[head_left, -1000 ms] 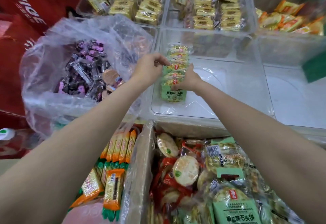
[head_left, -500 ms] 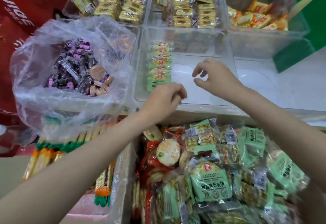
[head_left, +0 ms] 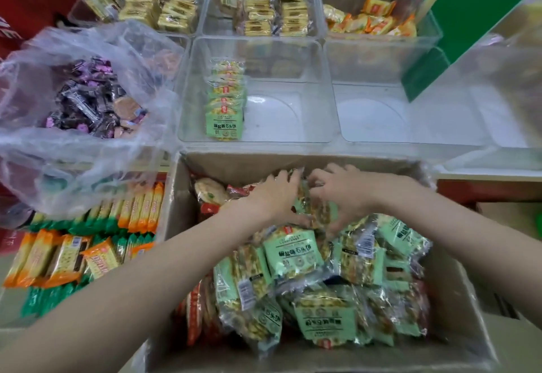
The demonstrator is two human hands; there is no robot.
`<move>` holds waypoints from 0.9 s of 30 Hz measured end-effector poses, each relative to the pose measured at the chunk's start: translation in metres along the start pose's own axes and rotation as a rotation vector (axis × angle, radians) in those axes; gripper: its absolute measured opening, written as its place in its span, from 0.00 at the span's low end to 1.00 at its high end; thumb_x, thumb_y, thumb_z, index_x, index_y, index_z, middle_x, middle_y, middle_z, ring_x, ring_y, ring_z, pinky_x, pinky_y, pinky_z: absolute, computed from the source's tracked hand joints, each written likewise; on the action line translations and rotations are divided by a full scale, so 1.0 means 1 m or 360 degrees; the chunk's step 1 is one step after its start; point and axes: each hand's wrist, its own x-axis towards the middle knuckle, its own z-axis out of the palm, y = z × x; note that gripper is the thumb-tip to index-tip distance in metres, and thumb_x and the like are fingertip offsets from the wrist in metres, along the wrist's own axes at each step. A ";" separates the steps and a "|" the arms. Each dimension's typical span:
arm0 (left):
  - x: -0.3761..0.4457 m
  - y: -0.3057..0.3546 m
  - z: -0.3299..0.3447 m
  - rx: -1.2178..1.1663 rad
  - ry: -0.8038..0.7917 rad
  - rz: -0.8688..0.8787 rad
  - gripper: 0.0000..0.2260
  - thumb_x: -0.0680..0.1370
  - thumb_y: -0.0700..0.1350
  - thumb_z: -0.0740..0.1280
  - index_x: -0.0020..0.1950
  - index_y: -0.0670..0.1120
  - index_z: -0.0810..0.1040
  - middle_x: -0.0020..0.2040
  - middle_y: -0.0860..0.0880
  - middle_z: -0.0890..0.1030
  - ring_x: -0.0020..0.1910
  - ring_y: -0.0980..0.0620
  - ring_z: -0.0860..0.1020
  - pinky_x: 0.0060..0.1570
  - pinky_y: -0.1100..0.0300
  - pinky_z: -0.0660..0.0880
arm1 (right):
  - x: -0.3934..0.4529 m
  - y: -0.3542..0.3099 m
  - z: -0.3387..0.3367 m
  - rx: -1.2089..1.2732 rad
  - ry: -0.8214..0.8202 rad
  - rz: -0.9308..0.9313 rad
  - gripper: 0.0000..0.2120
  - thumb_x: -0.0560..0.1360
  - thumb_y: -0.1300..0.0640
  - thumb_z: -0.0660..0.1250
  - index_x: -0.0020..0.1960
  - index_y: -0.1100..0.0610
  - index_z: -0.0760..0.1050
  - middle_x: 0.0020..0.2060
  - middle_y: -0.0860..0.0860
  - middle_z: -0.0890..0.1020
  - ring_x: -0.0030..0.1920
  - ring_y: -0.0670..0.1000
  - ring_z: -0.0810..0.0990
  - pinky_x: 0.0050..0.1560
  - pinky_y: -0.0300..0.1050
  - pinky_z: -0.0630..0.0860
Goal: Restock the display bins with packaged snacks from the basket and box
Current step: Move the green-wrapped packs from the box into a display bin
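Plastic bag (head_left: 88, 85): sitting at far left, open at the top, holding dark and purple wrapped candies (head_left: 85, 102).
Orange snack bars (head_left: 58, 255): lying in rows below the plastic bag, with green-ended packs among them.
Yellow biscuit packs (head_left: 152, 0): filling the upper-left clear bin in stacks.
Cardboard box (head_left: 234, 164): standing in front of the bins, holding green cracker packets (head_left: 293, 252) in a loose heap on its right and red-wrapped round crackers (head_left: 209, 193) along its left side.
Left hand (head_left: 275, 193): reaching into the far part of the cardboard box, fingers bending around a green cracker packet and gripping it.
Centre display bin (head_left: 319, 58): sitting just beyond the cardboard box, containing one row of green packets (head_left: 225, 102) leaning against its left wall; the remainder of its floor is showing bare.
Right hand (head_left: 343, 193): working just beside the left hand, fingers curling onto the same cluster of green cracker packets and gripping it.
Right display bin (head_left: 381, 58): sitting beside the centre display bin.
Orange-and-yellow snack packs (head_left: 369, 20): lying in the upper-right clear bin.
Green carton (head_left: 457, 20): leaning at the upper right, its lower corner overlapping the right display bin.
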 end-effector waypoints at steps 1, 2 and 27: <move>-0.001 -0.001 -0.001 0.0014 0.0076 -0.0012 0.43 0.72 0.59 0.68 0.76 0.42 0.47 0.70 0.39 0.62 0.66 0.38 0.67 0.63 0.48 0.69 | 0.001 -0.004 0.005 -0.0127 -0.0027 0.0039 0.38 0.66 0.38 0.71 0.70 0.52 0.63 0.72 0.53 0.58 0.70 0.57 0.57 0.70 0.59 0.59; -0.002 -0.004 -0.002 0.0022 0.0117 -0.0011 0.41 0.73 0.57 0.68 0.75 0.42 0.50 0.69 0.40 0.64 0.64 0.40 0.70 0.60 0.49 0.71 | 0.002 -0.010 0.010 -0.0243 -0.0018 0.0064 0.44 0.65 0.39 0.72 0.73 0.53 0.57 0.73 0.55 0.55 0.71 0.59 0.56 0.71 0.61 0.57; -0.063 -0.082 -0.070 -0.2439 0.0290 -0.0392 0.06 0.80 0.44 0.60 0.52 0.45 0.74 0.38 0.48 0.85 0.35 0.53 0.83 0.36 0.60 0.80 | -0.008 0.017 -0.041 0.3241 0.0814 -0.0201 0.13 0.73 0.62 0.66 0.57 0.59 0.73 0.50 0.55 0.81 0.47 0.52 0.81 0.46 0.45 0.82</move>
